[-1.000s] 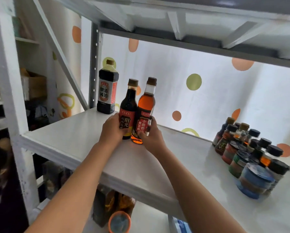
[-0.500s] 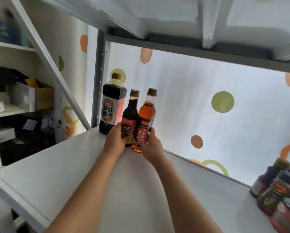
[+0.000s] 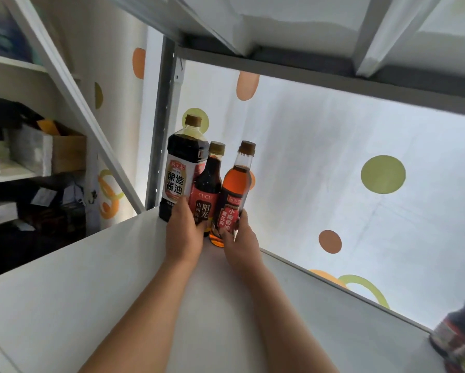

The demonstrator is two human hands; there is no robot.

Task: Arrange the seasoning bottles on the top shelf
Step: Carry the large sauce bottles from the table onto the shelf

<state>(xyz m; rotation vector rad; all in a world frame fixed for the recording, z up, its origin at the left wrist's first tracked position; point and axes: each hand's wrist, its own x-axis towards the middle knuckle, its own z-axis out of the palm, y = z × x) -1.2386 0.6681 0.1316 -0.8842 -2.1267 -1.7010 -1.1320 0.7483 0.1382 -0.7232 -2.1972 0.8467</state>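
Seasoning bottles: three stand upright in the back left corner of the white shelf [image 3: 91,305], close against the grey upright post [image 3: 160,146]. Large soy sauce bottle [image 3: 181,170] nearest the post; dark vinegar bottle [image 3: 208,184] just beside it; amber oil bottle [image 3: 235,189] at the right of the row, leaning slightly right. Left hand [image 3: 184,235] wraps the lower part of the dark vinegar bottle, fingers curled round it. Right hand [image 3: 239,243] grips the base of the amber oil bottle (thumb over the label). More jars [image 3: 460,337], blurred, sit at the shelf's right edge.
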